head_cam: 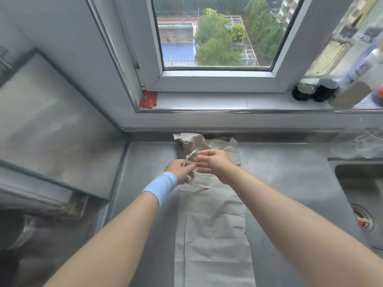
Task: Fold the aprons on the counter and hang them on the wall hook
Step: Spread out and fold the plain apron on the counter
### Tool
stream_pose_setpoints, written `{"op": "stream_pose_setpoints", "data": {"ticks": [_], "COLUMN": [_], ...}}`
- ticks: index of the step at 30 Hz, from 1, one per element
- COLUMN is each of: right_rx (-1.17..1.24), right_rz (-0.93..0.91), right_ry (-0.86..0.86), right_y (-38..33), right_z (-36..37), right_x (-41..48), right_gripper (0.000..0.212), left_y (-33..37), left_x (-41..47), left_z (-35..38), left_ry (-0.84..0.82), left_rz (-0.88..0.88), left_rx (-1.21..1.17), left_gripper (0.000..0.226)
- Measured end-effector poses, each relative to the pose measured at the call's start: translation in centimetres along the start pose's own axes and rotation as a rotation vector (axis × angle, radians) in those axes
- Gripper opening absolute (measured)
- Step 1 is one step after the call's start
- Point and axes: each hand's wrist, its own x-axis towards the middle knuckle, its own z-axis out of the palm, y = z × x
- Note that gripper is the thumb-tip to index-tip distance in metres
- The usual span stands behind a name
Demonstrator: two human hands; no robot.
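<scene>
The apron [211, 224] lies flat on the desk [290, 183], folded into a long thin strip. Its long way points straight at the window [217, 38], with the bunched top end nearest the window. It looks soft, light and floppy, so the string [191, 154] is a good place to hold. The left hand [180, 170] and right hand [214, 162] both pinch that string in their fingers.
</scene>
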Motion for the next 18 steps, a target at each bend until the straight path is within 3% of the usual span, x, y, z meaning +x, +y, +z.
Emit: {"op": "stream_pose_setpoints", "data": {"ticks": [2, 4, 6, 8, 10, 14, 18], "right_rx": [-0.342, -0.89, -1.336, -1.609, -1.742, -1.915, -1.913], "right_rz": [-0.1, -0.269, -0.377, -0.425, -0.456, -0.514, -0.61], "right_ry": [0.089, 0.126, 0.005, -0.181, -0.252, -0.132, -0.093], "right_y": [1.0, 2.3, 3.7, 4.9, 6.0, 6.5, 5.7], "right_z": [0.7, 0.9, 0.9, 1.2, 1.6, 2.1, 0.9], "right_x": [0.8, 1.3, 1.6, 1.9, 2.0, 2.3, 1.3], "right_gripper": [0.015, 0.028, 0.037, 0.038, 0.036, 0.026, 0.027], "left_y": [-0.5, -0.6, -0.8, -1.5, -2.3, -3.1, -2.5], "left_x": [0.4, 0.5, 0.5, 0.7, 0.6, 0.0, -0.7], "left_z": [-2.1, -4.0, -5.2, -5.9, -6.3, -6.7, -5.8], "left_ry": [0.1, 0.203, 0.263, 0.283, 0.323, 0.494, 0.382], "left_rz": [0.019, 0.025, 0.041, 0.058, 0.072, 0.117, 0.097], "left_rx": [0.091, 0.028, -0.05, -0.097, -0.136, -0.173, -0.257], "left_gripper": [0.014, 0.016, 0.015, 0.015, 0.015, 0.017, 0.021]}}
